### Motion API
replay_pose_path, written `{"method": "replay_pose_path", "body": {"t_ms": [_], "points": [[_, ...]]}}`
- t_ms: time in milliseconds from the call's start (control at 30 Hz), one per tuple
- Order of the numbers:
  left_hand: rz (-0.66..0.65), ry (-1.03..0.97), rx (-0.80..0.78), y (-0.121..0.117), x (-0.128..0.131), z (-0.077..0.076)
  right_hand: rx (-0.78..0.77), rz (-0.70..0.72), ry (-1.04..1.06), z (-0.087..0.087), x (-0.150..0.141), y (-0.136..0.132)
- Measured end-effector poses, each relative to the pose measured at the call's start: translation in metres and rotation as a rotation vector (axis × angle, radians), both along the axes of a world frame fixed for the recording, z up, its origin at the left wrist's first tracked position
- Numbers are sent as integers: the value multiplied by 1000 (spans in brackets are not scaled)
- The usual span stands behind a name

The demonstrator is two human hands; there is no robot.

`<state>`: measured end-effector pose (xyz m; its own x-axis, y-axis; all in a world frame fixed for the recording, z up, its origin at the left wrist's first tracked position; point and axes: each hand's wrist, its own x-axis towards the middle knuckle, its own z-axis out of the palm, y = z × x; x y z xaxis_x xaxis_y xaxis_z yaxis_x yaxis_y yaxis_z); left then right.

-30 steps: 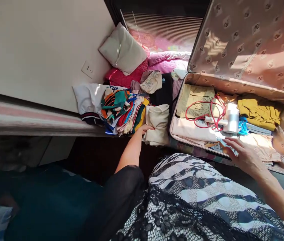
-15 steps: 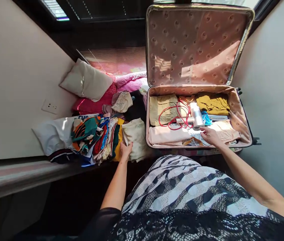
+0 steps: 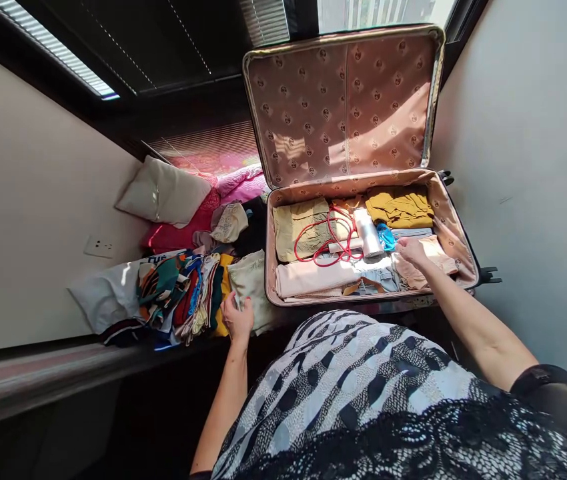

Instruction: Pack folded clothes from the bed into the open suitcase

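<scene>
I find the cream cloth point(image 3: 256, 283) outside the suitcase point(image 3: 456, 247), just beside its left edge, near the front-left corner. My left hand point(image 3: 238, 317) is at the cloth's near-left side, fingers spread and grasping nothing; contact I cannot confirm. My right hand point(image 3: 412, 253) is inside the suitcase toward the right edge, fingertips curled at the peach cloth point(image 3: 438, 252) and near the blue item point(image 3: 387, 237) — whether they pinch anything, I cannot tell.

Risks, in my judgement: the red cord point(image 3: 321, 265) lies in loose loops, so a hand or cloth passing through could snag it and drag the dryer point(image 3: 369, 237). A sideways push could make the clothes pile point(image 3: 176, 293) slump, its layers being loosely stacked.

Orientation: the cream cloth's long axis appears to run front to back, roughly along the suitcase's left edge — neither end reads as a front. The blue item is crumpled, without clear direction.
</scene>
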<state>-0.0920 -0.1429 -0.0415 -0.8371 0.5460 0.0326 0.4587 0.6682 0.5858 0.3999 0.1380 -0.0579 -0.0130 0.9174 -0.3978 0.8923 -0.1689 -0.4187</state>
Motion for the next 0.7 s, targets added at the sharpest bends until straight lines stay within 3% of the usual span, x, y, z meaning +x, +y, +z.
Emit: {"method": "replay_pose_path", "body": {"t_ms": [133,300,533,700], "points": [[-99,-80,-4,12,34,14,-91,60,26,-20,-30,-5],[-228,-201,3,29,66,13,-104,-15,22,-34,-66,-12],[-346,-333,-16,45,101,9,-84,-137,-13,-44,-87,-15],[-470,-337,-52,60,116,10,-96,-141,36,-43,-88,-10]]}}
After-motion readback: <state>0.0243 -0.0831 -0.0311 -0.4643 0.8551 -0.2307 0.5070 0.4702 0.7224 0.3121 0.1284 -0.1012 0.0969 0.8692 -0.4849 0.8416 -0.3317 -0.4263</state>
